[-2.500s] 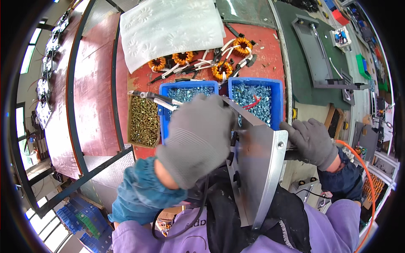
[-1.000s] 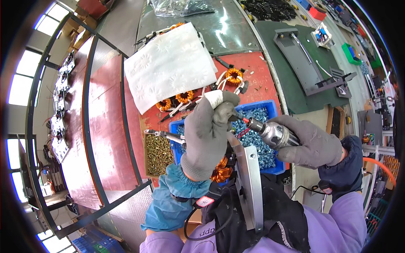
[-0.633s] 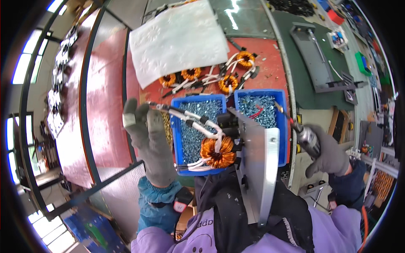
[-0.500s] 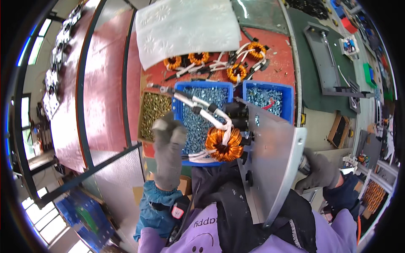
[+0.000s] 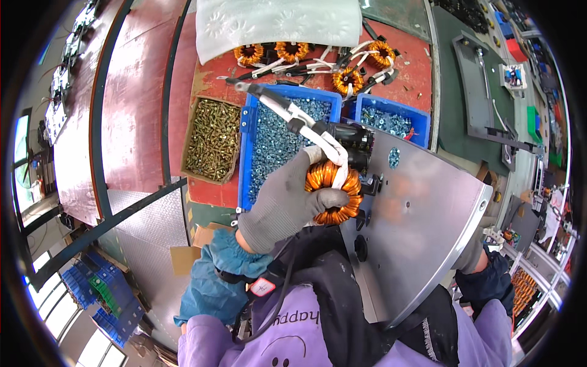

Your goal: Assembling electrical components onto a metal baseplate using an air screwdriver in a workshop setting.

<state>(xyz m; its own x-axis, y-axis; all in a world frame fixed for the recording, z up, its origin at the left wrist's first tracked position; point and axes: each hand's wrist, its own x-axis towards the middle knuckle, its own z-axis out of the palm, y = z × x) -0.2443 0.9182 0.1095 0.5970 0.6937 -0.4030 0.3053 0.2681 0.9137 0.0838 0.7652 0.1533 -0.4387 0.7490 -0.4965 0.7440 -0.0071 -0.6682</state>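
A copper-wound toroidal coil (image 5: pixel 334 211) with white-sleeved leads is at the side of an upright grey metal panel (image 5: pixel 422 208). My gloved left hand (image 5: pixel 287 199) is closed around this coil, thumb over its front and fingers at its far side. The leads (image 5: pixel 299 119) reach up and left across a blue bin and end in metal lugs. Black cylindrical parts (image 5: pixel 351 137) stick out from the panel's left face, near the coil. Behind the panel's right edge is my gloved right hand (image 5: pixel 471 252); the panel hides its fingers.
A blue bin of small metal nuts (image 5: pixel 243 147), a second blue bin (image 5: pixel 423 125) and a cardboard box of brass-coloured screws (image 5: pixel 213 137) stand on the red table (image 5: pixel 205 192). Further coils (image 5: pixel 348 81) lie behind them, beside a white foam sheet (image 5: pixel 275 21). A black-framed rack stands left.
My left hand has moved from above the screw box to the right and closed on the coil. The panel has turned, showing more of its face, and my right hand is more hidden.
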